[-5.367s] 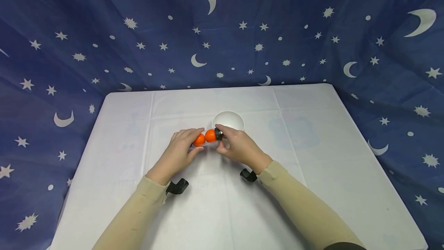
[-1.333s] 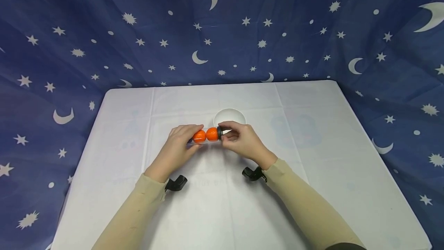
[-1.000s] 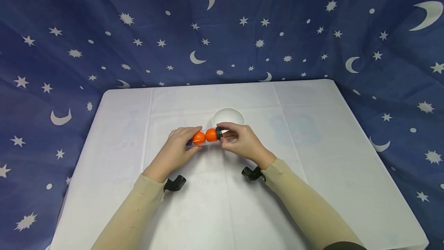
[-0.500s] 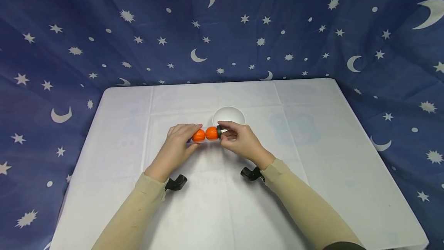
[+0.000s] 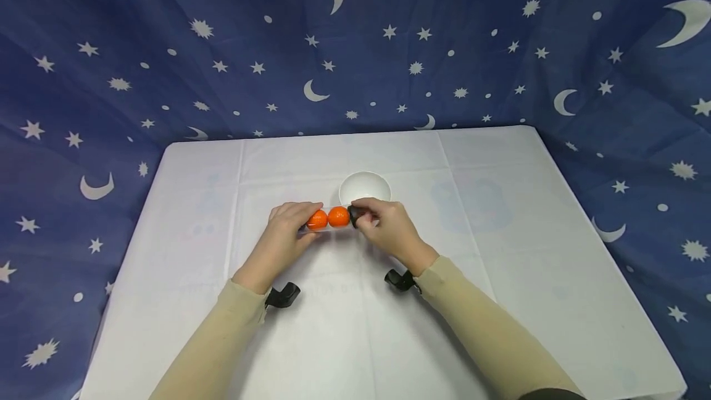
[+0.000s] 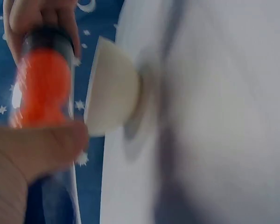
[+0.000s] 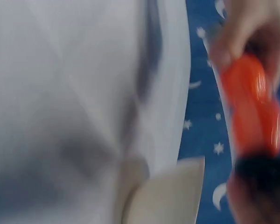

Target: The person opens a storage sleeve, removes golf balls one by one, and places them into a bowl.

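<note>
A clear plastic tube (image 6: 53, 198) with two orange balls (image 5: 339, 216) showing inside is held sideways above the table. My left hand (image 5: 282, 232) grips its left part, thumb below and fingers over the top. At the tube's right end is a black screw cap (image 5: 353, 215), pinched between the thumb and fingers of my right hand (image 5: 390, 225). Part of the cap is hidden by those fingers. In the left wrist view, the cap sits against the tube's end. The right wrist view is blurred, but the orange balls and dark cap show there.
Just behind the hands, a white bowl (image 5: 365, 184) stands on the white-covered table (image 5: 333, 338). A blue curtain (image 5: 355, 48) with moons and stars hangs behind the table and along its sides. Each wrist bears a black camera mount.
The right hand has changed its hold on the cap: its thumb now lies further up over the cap and the fingers have turned. The left hand and tube stay nearly in place.
</note>
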`<state>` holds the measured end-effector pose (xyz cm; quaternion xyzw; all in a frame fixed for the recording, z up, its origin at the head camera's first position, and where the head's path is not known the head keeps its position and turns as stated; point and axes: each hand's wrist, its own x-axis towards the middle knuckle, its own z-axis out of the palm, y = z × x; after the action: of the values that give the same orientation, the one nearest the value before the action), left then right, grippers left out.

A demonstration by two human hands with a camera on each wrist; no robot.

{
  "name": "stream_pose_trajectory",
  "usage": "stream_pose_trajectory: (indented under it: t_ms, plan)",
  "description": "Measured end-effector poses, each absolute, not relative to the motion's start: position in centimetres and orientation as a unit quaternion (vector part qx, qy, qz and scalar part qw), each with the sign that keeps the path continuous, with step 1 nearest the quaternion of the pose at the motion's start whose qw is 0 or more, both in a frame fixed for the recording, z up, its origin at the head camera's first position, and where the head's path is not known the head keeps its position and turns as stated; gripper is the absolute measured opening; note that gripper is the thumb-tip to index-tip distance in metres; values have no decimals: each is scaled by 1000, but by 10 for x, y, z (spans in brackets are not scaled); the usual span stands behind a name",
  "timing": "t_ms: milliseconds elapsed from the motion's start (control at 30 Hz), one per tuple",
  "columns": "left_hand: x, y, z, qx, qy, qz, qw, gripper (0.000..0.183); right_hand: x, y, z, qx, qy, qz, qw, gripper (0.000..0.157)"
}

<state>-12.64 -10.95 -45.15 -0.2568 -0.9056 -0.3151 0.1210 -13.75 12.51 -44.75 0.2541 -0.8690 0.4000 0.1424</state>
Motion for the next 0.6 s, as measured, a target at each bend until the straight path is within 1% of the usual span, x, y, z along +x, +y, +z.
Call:
stream_pose_trajectory:
  t_ms: [33,67,133,267,400,500,600]
  plan:
    - [-125,-109,-453,-248,-908,-317,114,58,-136,125,-448,253,-872,391,153,38]
    - [-124,-109,-454,-241,-910,-320,104,59,-134,124,-448,255,-872,389,151,39]
    - [-123,-109,-455,-233,-913,-323,88,59,-132,123,-447,263,-878,377,131,43]
    - [-123,-112,-458,-228,-913,-329,72,60,-134,129,-442,267,-866,421,44,43]
    - [-125,-117,-459,-238,-908,-338,75,60,-138,139,-438,276,-844,458,-40,43]
    - [-126,-119,-457,-244,-905,-341,72,59,-141,143,-436,277,-834,471,-74,41]
    - [-126,-120,-455,-248,-905,-340,64,58,-144,145,-436,281,-827,479,-88,42]
